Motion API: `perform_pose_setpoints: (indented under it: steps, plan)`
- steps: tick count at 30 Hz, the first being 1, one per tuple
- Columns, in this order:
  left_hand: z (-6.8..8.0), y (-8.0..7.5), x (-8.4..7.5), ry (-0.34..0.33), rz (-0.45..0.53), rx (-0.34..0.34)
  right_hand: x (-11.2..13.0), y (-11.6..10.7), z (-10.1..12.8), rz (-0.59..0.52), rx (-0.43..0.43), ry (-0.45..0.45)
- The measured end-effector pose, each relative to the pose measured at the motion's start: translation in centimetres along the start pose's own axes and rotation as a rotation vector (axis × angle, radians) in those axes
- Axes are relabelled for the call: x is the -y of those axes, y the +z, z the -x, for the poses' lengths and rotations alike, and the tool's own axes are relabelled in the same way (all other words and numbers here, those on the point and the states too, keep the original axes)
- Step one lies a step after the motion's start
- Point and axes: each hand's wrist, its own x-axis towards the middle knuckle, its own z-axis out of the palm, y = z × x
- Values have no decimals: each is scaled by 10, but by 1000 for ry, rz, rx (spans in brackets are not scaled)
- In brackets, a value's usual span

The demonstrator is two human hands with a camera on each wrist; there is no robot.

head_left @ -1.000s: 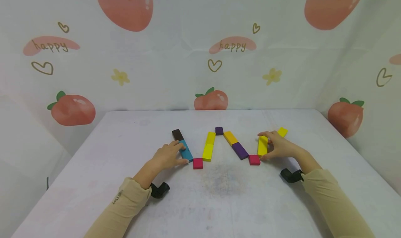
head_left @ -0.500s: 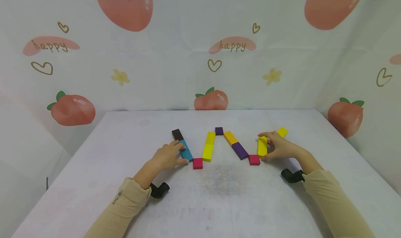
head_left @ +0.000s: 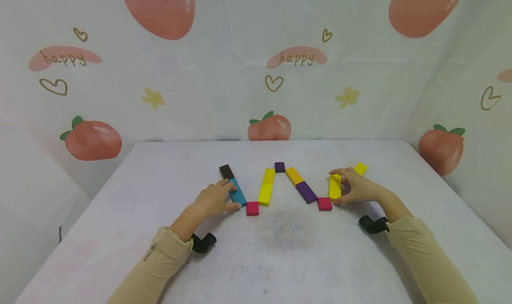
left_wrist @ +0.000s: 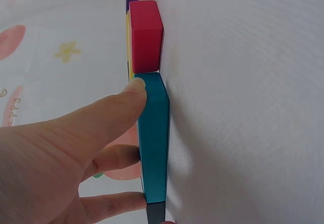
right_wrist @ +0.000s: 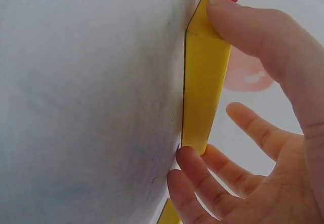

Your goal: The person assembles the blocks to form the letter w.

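Observation:
At left, my left hand (head_left: 214, 199) holds a blue block (head_left: 238, 196) flat on the table, thumb on its near end and fingers along its edge up to the black block (head_left: 226, 171). The left wrist view shows that blue block (left_wrist: 154, 143) meeting a red block (left_wrist: 146, 36). On the right side, my right hand (head_left: 358, 186) grips a yellow block (head_left: 334, 187) lengthwise. In the right wrist view the thumb presses one end of this yellow block (right_wrist: 205, 82) and fingertips touch the other. A second yellow block (head_left: 361, 168) lies partly hidden behind the right hand.
Between the hands, a zigzag of blocks continues: a red square (head_left: 252, 208), two yellow blocks (head_left: 266, 190), a purple square (head_left: 279, 167), an orange block (head_left: 294, 176), a purple block (head_left: 306, 192) and another red square (head_left: 325, 204). A printed cloth (head_left: 216, 95) hangs behind the white table (head_left: 280, 259).
The right hand and its yellow block have shifted very slightly from a second ago. The left hand and the other blocks stay where they were.

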Motion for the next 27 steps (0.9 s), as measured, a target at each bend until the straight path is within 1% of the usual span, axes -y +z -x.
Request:
perform_pose_setpoints:
  steps: [13,21,27]
  plan:
    - [0,0,0,-8,5,8,-2,0,-1,-4,12,11]
    - [0,0,0,-2,-9,-2,-1,0,-1,0,-2,-7]
    - [0,1,0,-4,-12,2,-1,-1,0,-3,-1,-3]
